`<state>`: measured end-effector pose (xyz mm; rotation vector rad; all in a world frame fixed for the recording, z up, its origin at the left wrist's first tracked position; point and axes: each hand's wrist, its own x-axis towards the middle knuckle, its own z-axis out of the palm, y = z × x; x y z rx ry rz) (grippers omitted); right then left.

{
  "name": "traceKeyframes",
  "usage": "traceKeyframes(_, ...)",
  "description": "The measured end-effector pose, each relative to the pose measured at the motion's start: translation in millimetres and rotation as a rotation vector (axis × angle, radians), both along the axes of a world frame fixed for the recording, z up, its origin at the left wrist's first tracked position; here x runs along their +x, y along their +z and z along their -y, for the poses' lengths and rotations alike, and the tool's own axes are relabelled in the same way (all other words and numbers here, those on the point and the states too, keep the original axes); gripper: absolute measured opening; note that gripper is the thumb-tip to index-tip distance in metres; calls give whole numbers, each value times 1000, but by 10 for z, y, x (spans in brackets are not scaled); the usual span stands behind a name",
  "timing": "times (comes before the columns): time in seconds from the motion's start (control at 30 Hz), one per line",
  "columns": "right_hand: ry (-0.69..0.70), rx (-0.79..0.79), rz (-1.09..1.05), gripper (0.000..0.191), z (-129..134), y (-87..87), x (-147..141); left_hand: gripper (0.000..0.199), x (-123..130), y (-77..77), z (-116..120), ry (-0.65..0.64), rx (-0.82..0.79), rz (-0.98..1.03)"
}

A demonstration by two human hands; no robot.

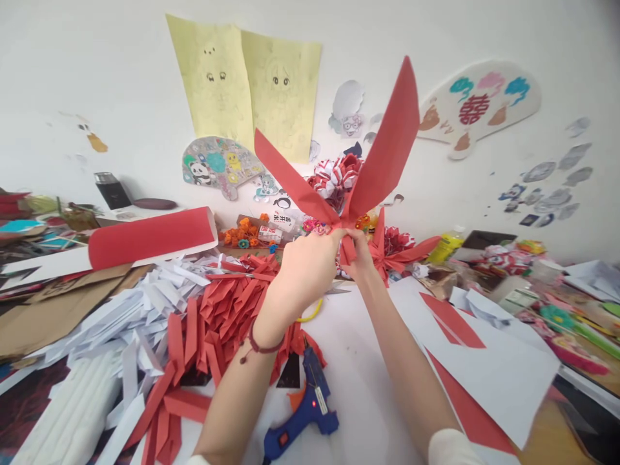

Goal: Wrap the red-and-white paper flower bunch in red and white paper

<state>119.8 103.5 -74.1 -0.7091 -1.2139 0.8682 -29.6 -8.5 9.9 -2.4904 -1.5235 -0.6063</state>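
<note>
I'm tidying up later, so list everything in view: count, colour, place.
Paper piece: one, red, centre
Roll: one, red, back left
White strips: many, white, left
Red strips: many, red, centre left
Glue gun: one, blue, lower centre
Scissors: one, silver-bladed, behind glue gun
Flask: one, black, far left
Bottle: one, yellow, back right
Cardboard: several, brown, left
Sheets: several, white, right
Red scraps: several, red, right
Flowers: many, mixed, back centre
Fans: two, mixed, wall
Drawings: two, yellow, wall
Cut-outs: many, mixed, wall
Clutter: uncountable, mixed, both sides
Bracelet: one, dark red, left wrist
Left hand: one, bare, holding paper piece
Right hand: one, bare, holding paper piece
</note>
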Motion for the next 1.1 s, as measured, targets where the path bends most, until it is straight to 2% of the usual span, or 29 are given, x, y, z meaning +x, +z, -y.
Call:
traceKeyframes(0.1, 65, -70, -130, 17, 35, 39, -13, 45, -10, -16, -107, 4, 23, 27)
traceKeyframes(0.23, 164, -62, -185, 21, 99, 120, -31, 57, -27, -25, -169, 59, 135, -19)
traceKeyframes(0.43, 135, 6, -182, 18, 78, 130, -2, 62, -33, -51, -259, 85, 244, -99)
traceKeyframes(0.67, 110, 85, -152, 18, 38, 110, 31, 69, -66, -81, -341, 76, 273, -163)
traceKeyframes(0.87, 72, 170, -64, 31, -3, 98, 78, 71, -35, -93, -367, 74, 303, -201)
traceKeyframes(1.1, 25, 226, -1, 36, -12, 83, 98, 73, -34, -87, -380, 91, 311, -218)
